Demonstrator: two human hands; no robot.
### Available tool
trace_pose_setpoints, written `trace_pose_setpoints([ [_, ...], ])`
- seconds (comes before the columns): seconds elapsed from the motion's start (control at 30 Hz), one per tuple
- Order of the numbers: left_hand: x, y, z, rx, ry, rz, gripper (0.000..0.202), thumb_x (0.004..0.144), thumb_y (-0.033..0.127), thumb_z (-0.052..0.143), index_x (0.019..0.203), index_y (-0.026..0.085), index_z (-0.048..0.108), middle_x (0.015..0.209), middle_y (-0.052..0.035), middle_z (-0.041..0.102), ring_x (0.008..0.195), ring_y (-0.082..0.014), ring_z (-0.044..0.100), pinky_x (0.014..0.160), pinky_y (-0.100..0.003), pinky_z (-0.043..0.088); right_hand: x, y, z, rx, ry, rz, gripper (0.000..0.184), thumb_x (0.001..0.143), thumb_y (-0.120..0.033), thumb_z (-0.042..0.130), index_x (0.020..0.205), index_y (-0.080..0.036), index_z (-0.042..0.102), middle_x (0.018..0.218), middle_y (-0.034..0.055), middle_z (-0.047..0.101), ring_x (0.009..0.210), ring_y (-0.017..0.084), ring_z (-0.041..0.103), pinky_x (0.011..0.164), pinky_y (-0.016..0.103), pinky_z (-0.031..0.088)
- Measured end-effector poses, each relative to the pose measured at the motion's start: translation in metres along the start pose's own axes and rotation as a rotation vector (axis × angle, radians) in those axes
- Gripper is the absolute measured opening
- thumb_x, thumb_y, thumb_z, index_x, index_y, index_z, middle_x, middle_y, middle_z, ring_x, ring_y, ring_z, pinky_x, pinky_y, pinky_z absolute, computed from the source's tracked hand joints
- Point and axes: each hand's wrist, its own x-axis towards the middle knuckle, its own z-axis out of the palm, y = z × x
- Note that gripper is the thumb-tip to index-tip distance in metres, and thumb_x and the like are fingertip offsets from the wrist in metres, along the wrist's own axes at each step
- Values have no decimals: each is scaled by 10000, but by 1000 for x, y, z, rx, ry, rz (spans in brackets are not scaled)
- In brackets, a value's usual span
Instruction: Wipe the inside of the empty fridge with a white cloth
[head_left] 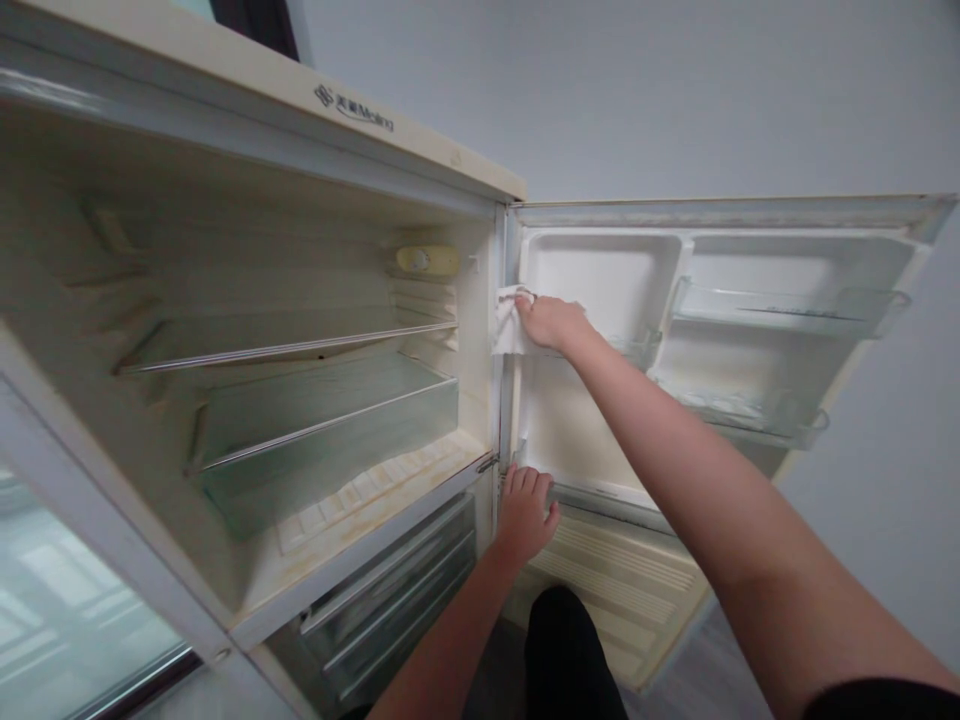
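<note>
An old cream fridge (247, 330) stands open, its upper door (592, 270) swung out to the right. My right hand (549, 322) is closed on a white cloth (508, 325) and presses it against the door's hinge-side edge, at the height of the upper door shelf. My left hand (523, 512) rests lower down with its fingers stretched flat against the bottom corner of that door, near the hinge. It holds nothing.
Glass shelves (300, 350) and a clear drawer (330, 440) sit inside the fridge with no food on them. Clear door racks (787, 310) line the open door. The lower compartment shows drawers (390, 590), and its door (622, 590) is open too. A grey wall stands behind.
</note>
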Motion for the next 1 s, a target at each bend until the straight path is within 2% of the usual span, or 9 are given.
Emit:
trace_pose_setpoints([
  [0.13, -1, 3, 1, 9, 2, -7, 280, 849, 229, 643, 1121, 234, 576, 1082, -66, 616, 1136, -291, 563, 1244, -554, 309, 5, 7, -1, 99, 194, 86, 770, 1077, -571, 49, 1511, -106, 483, 1256, 244, 699, 1164, 365, 678, 959, 459, 510],
  [0.27, -1, 6, 3, 17, 7, -16, 286, 837, 226, 642, 1114, 234, 574, 1080, -71, 611, 1143, -299, 559, 1243, -562, 304, 37, 15, -7, 72, 338, 84, 777, 1077, -544, -21, 1533, -95, 421, 1318, 262, 630, 1223, 362, 623, 953, 465, 506],
  [0.4, -1, 5, 3, 4, 24, -20, 285, 801, 221, 660, 1071, 229, 569, 1064, -70, 609, 1134, -296, 556, 1250, -561, 291, 73, 5, -1, -11, 477, 89, 739, 1086, -528, 33, 1576, -63, 334, 1353, 288, 556, 1269, 387, 566, 975, 530, 486],
  [0.5, -2, 3, 2, 0, 37, -9, 272, 794, 217, 659, 1048, 231, 562, 1033, -61, 602, 1096, -284, 556, 1246, -550, 302, 73, -5, 3, -34, 580, 74, 722, 1093, -488, 76, 1553, 2, 342, 1343, 323, 521, 1287, 418, 534, 998, 573, 457],
  [0.6, -2, 0, 0, -5, 46, 3, 267, 793, 216, 656, 1042, 231, 559, 1024, -58, 598, 1087, -281, 555, 1241, -543, 310, 51, -1, -5, -96, 507, 10, 682, 1102, -454, 134, 1514, 34, 374, 1384, 337, 489, 1298, 412, 518, 1003, 539, 463],
  [0.7, -2, -2, -3, -6, 41, 9, 266, 789, 223, 657, 1036, 228, 560, 1025, -59, 603, 1090, -281, 557, 1238, -543, 308, 30, 18, -21, -141, 388, -108, 641, 1099, -454, 247, 1509, 18, 390, 1413, 319, 508, 1300, 412, 506, 1011, 540, 461],
  [0.77, -3, -3, -4, -3, 40, 5, 265, 785, 228, 656, 1033, 226, 561, 1023, -58, 606, 1089, -281, 560, 1236, -544, 308, 23, 36, -31, -173, 348, -188, 611, 1090, -456, 296, 1466, -6, 465, 1410, 291, 538, 1317, 421, 490, 1049, 579, 422],
  [0.87, -3, -3, -4, -4, 47, -1, 255, 778, 225, 654, 1015, 227, 562, 1013, -56, 609, 1085, -281, 564, 1239, -544, 304, 19, 64, -40, -226, 318, -282, 567, 1094, -418, 260, 1315, -34, 615, 1378, 241, 583, 1349, 419, 474, 1086, 621, 356],
  [1.0, -3, -3, -6, -12, 50, 3, 237, 775, 219, 659, 990, 227, 560, 997, -50, 610, 1053, -272, 569, 1225, -540, 325, 11, 94, -56, -293, 287, -253, 573, 1101, -364, 230, 1206, -30, 684, 1304, 230, 635, 1357, 401, 493, 1080, 621, 339],
])
